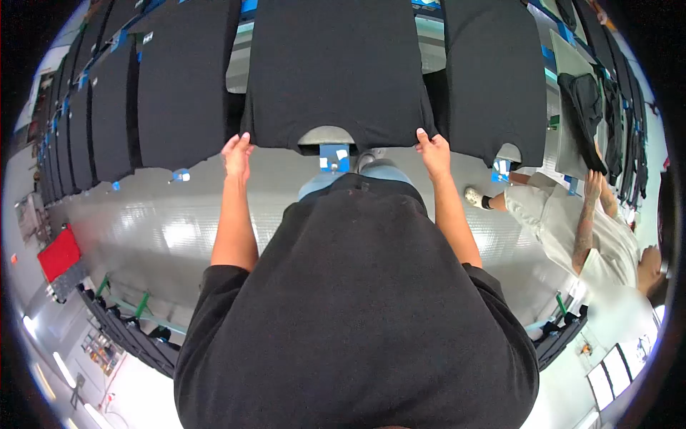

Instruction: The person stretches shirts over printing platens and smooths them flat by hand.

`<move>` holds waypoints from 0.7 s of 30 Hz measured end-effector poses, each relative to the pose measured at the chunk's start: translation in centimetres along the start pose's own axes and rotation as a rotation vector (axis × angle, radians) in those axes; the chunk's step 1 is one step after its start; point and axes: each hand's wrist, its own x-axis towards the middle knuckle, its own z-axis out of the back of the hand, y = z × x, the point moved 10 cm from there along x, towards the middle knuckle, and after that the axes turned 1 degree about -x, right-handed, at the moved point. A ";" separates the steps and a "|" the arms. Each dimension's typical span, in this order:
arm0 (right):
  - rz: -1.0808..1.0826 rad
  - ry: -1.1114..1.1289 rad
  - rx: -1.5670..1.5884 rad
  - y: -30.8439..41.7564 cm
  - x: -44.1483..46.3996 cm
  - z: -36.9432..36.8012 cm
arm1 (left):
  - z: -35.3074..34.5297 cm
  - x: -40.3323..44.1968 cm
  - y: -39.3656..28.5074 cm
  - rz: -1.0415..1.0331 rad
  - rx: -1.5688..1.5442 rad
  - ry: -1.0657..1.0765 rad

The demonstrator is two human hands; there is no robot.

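Cloth (336, 71) lies spread over the board (326, 134), leaving its near tip bare, so draping looks nearly done; letting go remains, since left hand (237, 154) and right hand (434, 153) pinch the cloth's edge either side of the board.

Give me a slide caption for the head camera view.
Left hand and right hand pinch the near corners of a black garment draped over a grey board.

It looks like a garment workshop, with black garments (332, 71) fitted over rows of boards (326, 134) and a co-worker (557, 222) standing alongside.
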 end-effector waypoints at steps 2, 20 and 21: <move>0.041 -0.113 -0.114 -0.1 0.2 0.6 | -0.3 -0.4 -1.1 -0.016 0.125 -0.028; 0.104 -0.166 0.113 0.5 -3.3 3.7 | 3.1 -3.4 0.0 -0.168 0.120 -0.006; 0.109 -0.180 0.114 0.4 -3.7 4.1 | 3.0 -3.7 0.4 -0.138 0.117 0.001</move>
